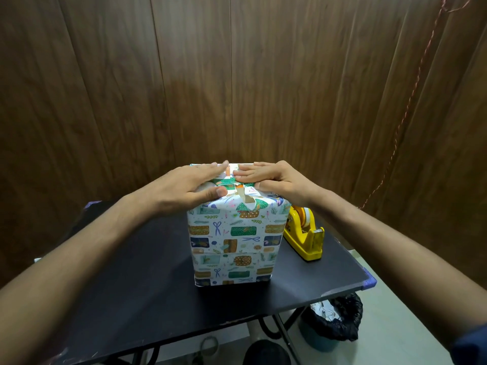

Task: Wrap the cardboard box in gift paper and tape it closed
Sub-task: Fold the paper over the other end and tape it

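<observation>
Left hand [188, 184] and right hand [274, 180], fingers [243, 173] flat and extended, press the wrapped box [237, 241] top on the desk [147, 272].

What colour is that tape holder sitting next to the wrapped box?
Yellow. The tape dispenser shows clearly in the head view, right of the box.

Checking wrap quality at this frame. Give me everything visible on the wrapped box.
The wrapped box stands upright on the black table, tall, covered in white gift paper printed with scissors, gifts and leaves in green, blue and tan. A faint horizontal crease crosses the front. On top, folded flaps meet unevenly; a small gap near the front edge shows tan cardboard. The left hand and right hand press flat on the top folds. A yellow tape dispenser sits close by its right side; contact unclear.
</observation>
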